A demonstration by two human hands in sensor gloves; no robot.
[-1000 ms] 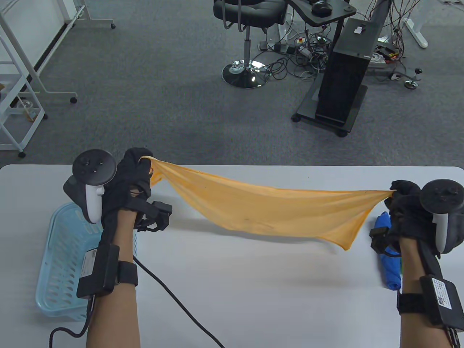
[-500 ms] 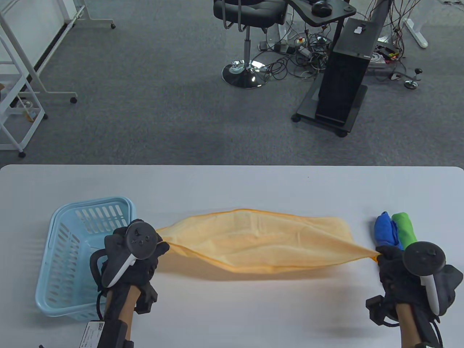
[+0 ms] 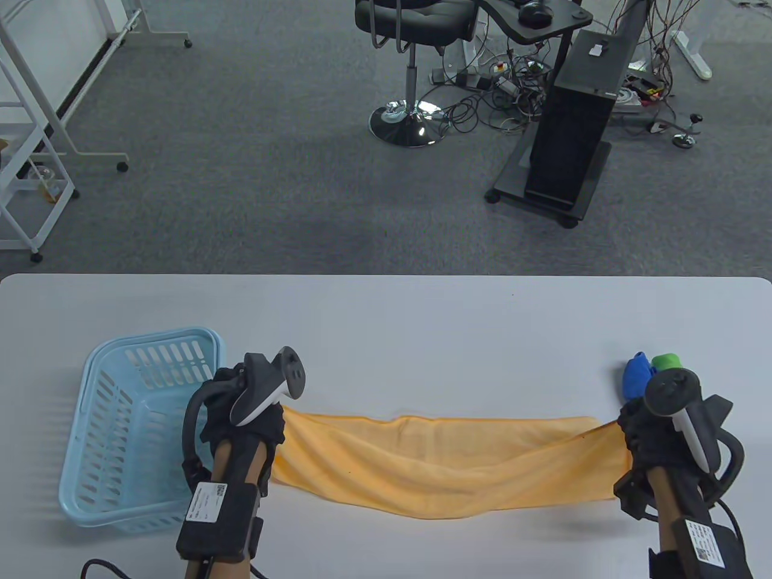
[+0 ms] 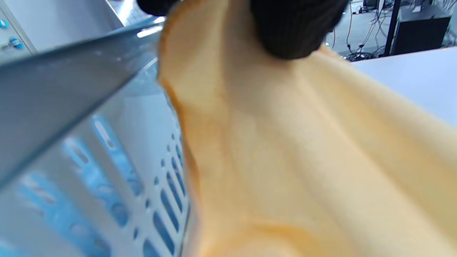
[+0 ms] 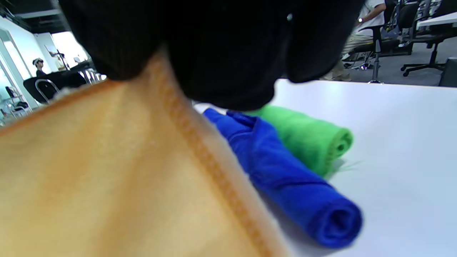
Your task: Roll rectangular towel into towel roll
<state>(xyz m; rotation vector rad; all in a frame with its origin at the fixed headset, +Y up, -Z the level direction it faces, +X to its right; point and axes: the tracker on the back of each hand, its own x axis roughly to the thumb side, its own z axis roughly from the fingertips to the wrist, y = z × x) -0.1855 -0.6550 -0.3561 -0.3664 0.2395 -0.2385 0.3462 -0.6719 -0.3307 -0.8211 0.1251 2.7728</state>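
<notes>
Pale blue slotted plastic basket (image 3: 120,422) sits beside the left hand (image 3: 241,416); left and right hand (image 3: 651,434) each pinch an end of the orange rectangular towel (image 3: 446,464).

Towel (image 3: 440,467) on table (image 3: 386,313) — basket (image 3: 114,482) left, rolls (image 3: 638,375) right.

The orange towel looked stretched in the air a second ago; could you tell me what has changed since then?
Both hands brought the orange towel down and toward the person; it now lies on the table, folded into a long band. The left hand and right hand still grip its ends. The blue basket, blue roll and green roll stayed put.
</notes>
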